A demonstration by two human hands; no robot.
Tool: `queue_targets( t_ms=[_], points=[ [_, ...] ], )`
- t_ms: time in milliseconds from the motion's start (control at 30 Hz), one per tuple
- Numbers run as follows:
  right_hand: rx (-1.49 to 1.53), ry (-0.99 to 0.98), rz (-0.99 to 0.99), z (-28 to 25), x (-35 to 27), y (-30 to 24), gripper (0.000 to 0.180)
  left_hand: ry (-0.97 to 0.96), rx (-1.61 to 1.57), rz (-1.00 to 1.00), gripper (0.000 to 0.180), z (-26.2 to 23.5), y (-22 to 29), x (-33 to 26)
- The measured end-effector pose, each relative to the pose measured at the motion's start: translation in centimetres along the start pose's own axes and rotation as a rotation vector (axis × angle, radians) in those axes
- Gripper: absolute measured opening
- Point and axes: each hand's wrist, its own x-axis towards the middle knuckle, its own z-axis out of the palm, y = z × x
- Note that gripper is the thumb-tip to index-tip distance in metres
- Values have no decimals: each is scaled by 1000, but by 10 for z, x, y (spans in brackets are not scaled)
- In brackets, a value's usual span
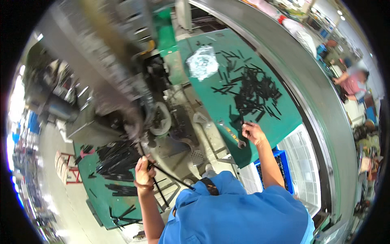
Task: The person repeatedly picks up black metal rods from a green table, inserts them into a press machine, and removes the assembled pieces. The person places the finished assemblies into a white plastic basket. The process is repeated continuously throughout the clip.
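Just on the near side of the blurred machine (91, 67), left hand (144, 174): closed, fingers wrapped round the held black strips (174, 176), apparently two.
Held strips: one slants from the fist back and rightward to the blue shirt (239, 207); the other hangs down, angled slightly right. A dark length also shows above the fist, toward the machine; I can't tell whether it touches.
Nearer hand: the left, with the machine straight ahead of it; the right is well apart.
Right hand (253, 133): fingers bent in over the right-hand table (280, 128), a dark sliver at the tips; I can't tell whether it's gripped.
Wrench (231, 134): lies just left of the right hand, slanting away to the left.
Short black pieces (256, 89): piled beyond the right hand, pointing every which way.
Heap of long strips (118, 160): on the left-hand table (87, 171), left of the left fist, mostly lying crosswise.
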Motion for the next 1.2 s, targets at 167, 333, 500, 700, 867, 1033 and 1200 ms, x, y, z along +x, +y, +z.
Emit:
queue_targets(
  t_ms=[167,333,500,700,867,1033,1200],
  points=[
    [-351,-372,66,159,-36,51,16,-21,30,19,26,5,4,1],
    [-686,-611,-60,282,-69,67,16,-119,-109,-44,23,0,0,8],
    [-832,-629,-26,326,-84,63,15,-173,-161,-13,23,-5,-3,9],
    [-761,-640,42,332,-70,76,15,-214,-157,-30,23,-8,-2,12],
    [-643,-653,164,334,-67,81,18,-221,-128,-32,22,-10,3,10],
    [-826,-596,92,313,-65,94,27,-262,-118,-27,23,-12,8,9],
    [-878,-434,147,269,-81,100,22,-305,-97,-23,25,-18,8,12]
  ],
)
